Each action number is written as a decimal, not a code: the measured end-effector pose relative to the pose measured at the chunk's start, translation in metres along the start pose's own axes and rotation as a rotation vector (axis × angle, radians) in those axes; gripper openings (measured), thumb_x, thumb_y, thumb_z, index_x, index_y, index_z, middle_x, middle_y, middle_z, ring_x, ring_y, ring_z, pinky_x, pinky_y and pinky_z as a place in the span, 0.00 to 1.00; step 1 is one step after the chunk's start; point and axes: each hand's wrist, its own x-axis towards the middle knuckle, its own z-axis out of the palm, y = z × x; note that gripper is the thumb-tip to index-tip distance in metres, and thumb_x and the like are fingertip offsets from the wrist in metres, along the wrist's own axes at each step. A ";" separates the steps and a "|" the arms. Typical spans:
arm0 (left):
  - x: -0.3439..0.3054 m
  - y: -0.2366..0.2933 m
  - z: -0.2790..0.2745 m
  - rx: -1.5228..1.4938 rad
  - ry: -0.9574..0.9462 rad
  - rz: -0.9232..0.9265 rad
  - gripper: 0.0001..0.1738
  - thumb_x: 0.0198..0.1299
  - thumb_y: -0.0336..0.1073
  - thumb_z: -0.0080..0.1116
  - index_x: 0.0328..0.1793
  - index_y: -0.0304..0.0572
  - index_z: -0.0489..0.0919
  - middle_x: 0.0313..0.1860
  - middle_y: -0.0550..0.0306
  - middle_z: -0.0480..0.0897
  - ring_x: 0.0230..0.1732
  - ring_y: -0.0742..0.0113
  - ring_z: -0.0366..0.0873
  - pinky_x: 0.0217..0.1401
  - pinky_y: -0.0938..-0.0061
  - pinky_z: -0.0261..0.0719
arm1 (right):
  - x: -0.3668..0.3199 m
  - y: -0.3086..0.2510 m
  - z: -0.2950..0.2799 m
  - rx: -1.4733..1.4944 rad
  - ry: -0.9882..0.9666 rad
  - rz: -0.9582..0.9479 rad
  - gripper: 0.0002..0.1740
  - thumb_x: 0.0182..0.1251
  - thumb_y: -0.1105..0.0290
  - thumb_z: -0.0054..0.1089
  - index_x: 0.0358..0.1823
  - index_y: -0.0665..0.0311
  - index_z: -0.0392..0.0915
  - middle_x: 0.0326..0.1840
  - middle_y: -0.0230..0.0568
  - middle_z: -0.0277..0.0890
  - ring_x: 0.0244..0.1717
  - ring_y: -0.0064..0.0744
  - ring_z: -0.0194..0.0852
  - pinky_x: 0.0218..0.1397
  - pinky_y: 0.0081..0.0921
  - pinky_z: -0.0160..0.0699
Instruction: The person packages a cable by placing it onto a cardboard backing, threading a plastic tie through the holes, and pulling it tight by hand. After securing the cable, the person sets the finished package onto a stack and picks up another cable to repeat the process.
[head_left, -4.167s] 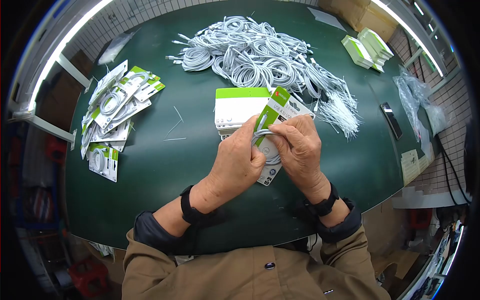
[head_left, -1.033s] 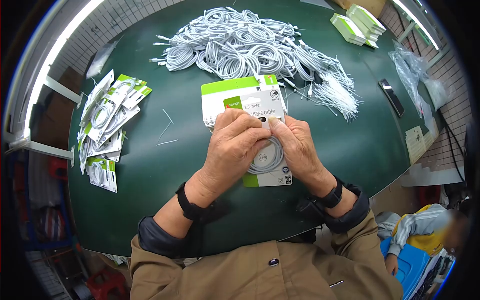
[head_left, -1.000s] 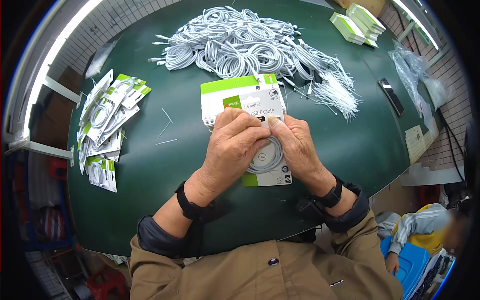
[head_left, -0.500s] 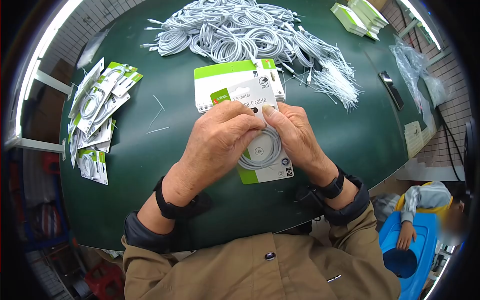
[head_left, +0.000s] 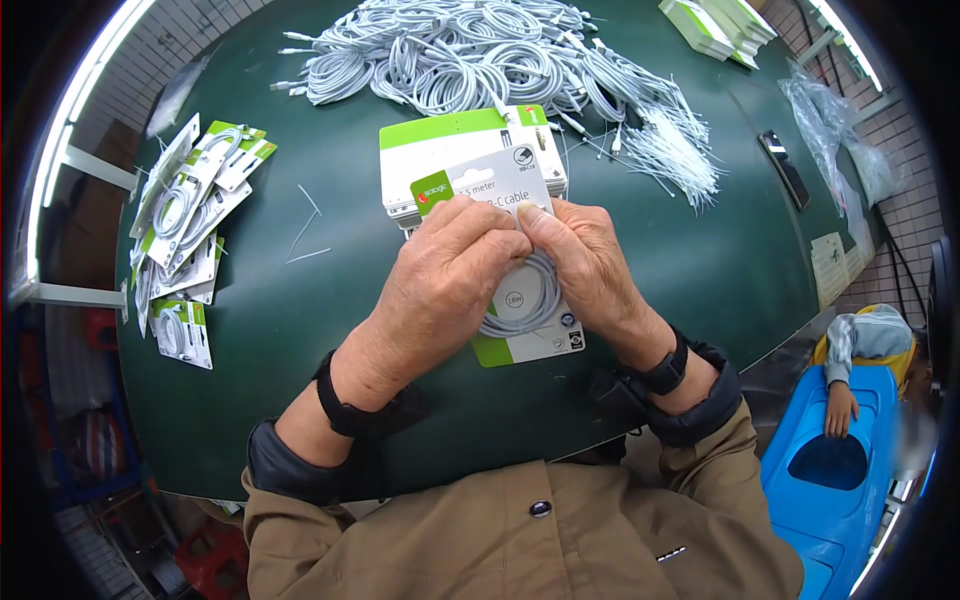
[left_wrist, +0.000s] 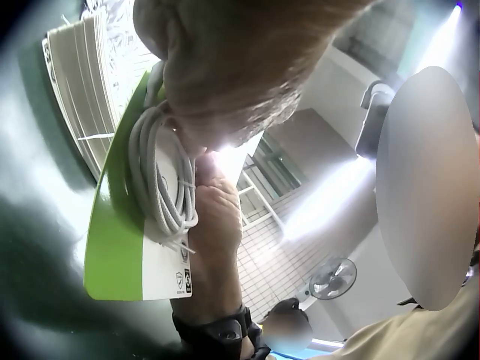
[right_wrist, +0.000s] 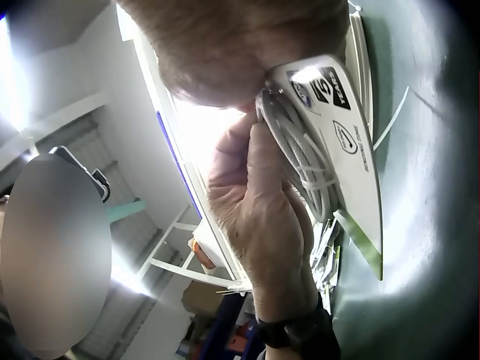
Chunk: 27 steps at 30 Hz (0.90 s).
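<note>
A green and white card [head_left: 545, 345] with a coiled white cable [head_left: 545, 300] on its front is held between both hands. The left hand [head_left: 440, 275], fingers curled, pinches at the top of the coil. My right hand [head_left: 590, 265] grips the card's right side, thumb on its front beside the left fingertips. Behind the card lies a stack of similar cards [head_left: 420, 158]. In the left wrist view the coil [left_wrist: 154, 176] stands against the card [left_wrist: 112, 255]; the right wrist view shows the card [right_wrist: 356, 161] edge-on, its coil [right_wrist: 300, 154] tied by a thin strip. The fingertips hide the cable's end.
A large heap of white cables [head_left: 450, 60] lies at the back, with loose thin ties [head_left: 670, 150] at its right. Cards with cables [head_left: 180, 215] are piled at left. Phone [head_left: 783, 170], plastic bags [head_left: 825, 140] and card stacks [head_left: 715, 28] lie right. A person's hand [head_left: 841, 410] rests on a blue stool [head_left: 800, 490].
Both hands have gone from tilting the card and handling its cable to pinching above the coil. The view has shifted slightly, and a person with a blue stool has come into sight at the right.
</note>
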 end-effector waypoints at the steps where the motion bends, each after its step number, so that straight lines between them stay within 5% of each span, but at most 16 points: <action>1: 0.000 0.001 0.000 0.010 0.001 0.015 0.12 0.55 0.22 0.69 0.46 0.38 0.83 0.43 0.53 0.83 0.47 0.52 0.82 0.51 0.59 0.82 | -0.001 -0.001 0.002 0.011 0.008 -0.004 0.23 0.86 0.60 0.50 0.44 0.75 0.86 0.36 0.37 0.87 0.37 0.17 0.78 0.40 0.23 0.81; 27: -0.006 0.000 0.006 -0.139 -0.055 -0.070 0.16 0.56 0.20 0.71 0.51 0.39 0.87 0.46 0.54 0.83 0.49 0.53 0.82 0.53 0.61 0.82 | 0.005 0.007 -0.002 -0.015 -0.014 0.000 0.24 0.86 0.60 0.48 0.46 0.77 0.86 0.36 0.41 0.88 0.37 0.20 0.81 0.40 0.23 0.83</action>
